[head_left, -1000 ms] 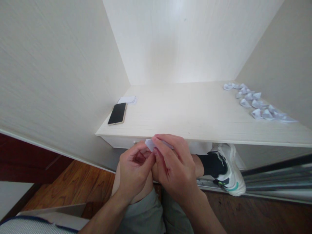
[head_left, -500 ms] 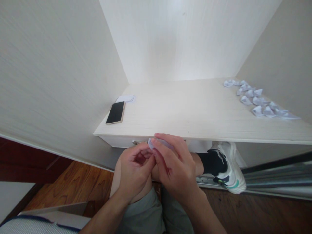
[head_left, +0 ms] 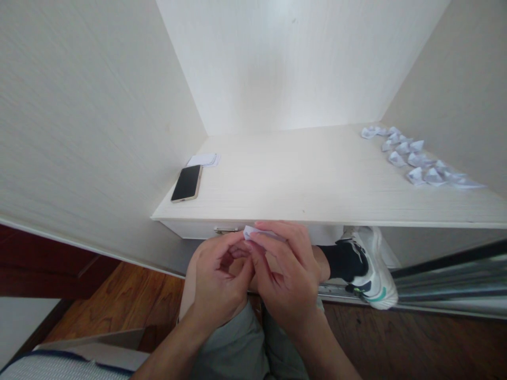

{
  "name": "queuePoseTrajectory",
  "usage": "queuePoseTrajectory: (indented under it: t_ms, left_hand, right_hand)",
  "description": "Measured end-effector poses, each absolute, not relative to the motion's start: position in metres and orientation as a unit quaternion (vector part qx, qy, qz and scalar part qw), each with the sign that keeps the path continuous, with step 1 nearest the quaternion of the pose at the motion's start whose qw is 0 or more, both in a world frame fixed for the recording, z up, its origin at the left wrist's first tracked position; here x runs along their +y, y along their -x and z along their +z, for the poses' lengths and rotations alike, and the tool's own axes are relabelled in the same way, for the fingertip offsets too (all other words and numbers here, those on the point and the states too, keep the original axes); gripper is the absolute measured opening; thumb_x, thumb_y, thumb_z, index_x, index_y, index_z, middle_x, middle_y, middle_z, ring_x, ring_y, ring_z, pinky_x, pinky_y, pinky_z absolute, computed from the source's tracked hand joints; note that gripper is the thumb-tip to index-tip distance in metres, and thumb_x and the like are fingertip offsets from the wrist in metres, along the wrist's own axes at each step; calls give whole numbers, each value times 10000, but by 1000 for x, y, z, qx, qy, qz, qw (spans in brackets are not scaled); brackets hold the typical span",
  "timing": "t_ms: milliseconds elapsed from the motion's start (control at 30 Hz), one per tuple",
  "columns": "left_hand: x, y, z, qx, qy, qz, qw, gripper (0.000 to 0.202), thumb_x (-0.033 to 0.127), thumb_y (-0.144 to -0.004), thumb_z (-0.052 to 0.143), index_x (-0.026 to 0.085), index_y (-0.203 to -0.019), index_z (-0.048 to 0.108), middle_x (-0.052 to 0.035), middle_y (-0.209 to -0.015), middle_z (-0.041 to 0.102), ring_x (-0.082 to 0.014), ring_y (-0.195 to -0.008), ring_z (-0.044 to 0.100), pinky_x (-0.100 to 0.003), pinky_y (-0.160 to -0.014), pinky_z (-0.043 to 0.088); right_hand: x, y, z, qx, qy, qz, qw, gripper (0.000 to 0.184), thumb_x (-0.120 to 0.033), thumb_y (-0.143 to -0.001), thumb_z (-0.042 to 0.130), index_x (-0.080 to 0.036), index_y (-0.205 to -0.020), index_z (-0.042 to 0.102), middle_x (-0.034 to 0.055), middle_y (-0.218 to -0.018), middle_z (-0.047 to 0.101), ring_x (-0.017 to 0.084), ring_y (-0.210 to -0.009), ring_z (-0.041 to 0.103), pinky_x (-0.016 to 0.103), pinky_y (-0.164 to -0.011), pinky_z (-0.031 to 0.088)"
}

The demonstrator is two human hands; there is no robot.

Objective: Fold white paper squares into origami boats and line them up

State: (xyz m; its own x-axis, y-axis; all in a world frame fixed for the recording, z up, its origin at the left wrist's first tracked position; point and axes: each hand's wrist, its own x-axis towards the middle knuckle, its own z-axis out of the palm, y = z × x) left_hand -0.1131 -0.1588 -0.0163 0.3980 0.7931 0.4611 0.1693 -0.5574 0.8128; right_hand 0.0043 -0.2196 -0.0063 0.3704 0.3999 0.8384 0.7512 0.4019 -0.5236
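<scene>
A small folded piece of white paper (head_left: 249, 232) is pinched between my two hands, above my knees and just in front of the shelf edge. My right hand (head_left: 287, 266) grips it with thumb and fingers, covering much of it. At its left end, my left hand (head_left: 222, 274) is curled with its fingertips against the paper. Several folded white paper boats (head_left: 415, 176) stand in rows at the right of the shelf. A few flat sheets of white paper (head_left: 202, 159) lie at the shelf's left side.
A smartphone (head_left: 187, 183) rests on the left front of the white shelf (head_left: 285, 179), partly against the paper sheets. Pale panels enclose the shelf on both sides and behind. Below is a drawer handle (head_left: 225, 230). My foot in a white sneaker (head_left: 376, 274) is under the right part.
My fingers have shifted slightly on the folded paper, and both hands stay together. The whole view has moved a little.
</scene>
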Motion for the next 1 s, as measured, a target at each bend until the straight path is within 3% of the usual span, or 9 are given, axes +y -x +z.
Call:
queuePoseTrajectory:
  t_ms: [267,500,700,833,933,1000]
  left_hand:
    - [-156,115,-21,311,-775,438,333,222,242,-811,737,193,-1025,769,-49,-821,765,-186,-723,701,-278,-699,582]
    - [-156,114,-16,337,-762,430,347,182,225,-796,771,209,-977,780,-18,-765,746,-164,-670,667,-243,-651,545]
    - [-156,107,-11,320,-697,436,471,67,176,-816,763,195,-879,751,21,-671,687,-119,-595,630,-194,-590,515]
    - [-156,104,-15,311,-664,424,532,81,173,-842,760,184,-921,750,-3,-750,738,-132,-695,682,-211,-687,552]
    - [-155,105,-18,309,-643,417,563,70,186,-858,761,172,-926,747,-16,-786,763,-138,-727,702,-218,-713,560]
    - [-155,105,-18,306,-631,413,581,60,192,-857,768,165,-907,746,-15,-771,765,-138,-709,706,-219,-703,565]
  right_hand:
    - [-221,-8,-11,-581,539,-191,579,282,-7,-866,684,-177,-1091,686,90,-1008,760,238,-911,644,436,-801,549]
    - [-222,-22,-4,-576,587,-84,562,168,-153,-879,721,-193,-1032,665,63,-928,740,226,-858,644,396,-762,540]
    - [-224,-34,-10,-594,597,-12,539,84,-122,-887,690,-200,-902,714,40,-829,705,211,-813,618,379,-744,516]
    - [-225,-33,-17,-560,614,2,556,127,-131,-885,695,-199,-969,762,58,-915,665,192,-825,626,355,-732,530]
    - [-225,-35,-20,-529,619,34,580,83,-157,-851,739,-201,-912,773,87,-1035,666,207,-911,652,368,-788,549]
    - [-225,-37,-21,-516,604,91,601,48,-159,-846,744,-196,-871,761,74,-992,700,197,-884,676,335,-755,556]
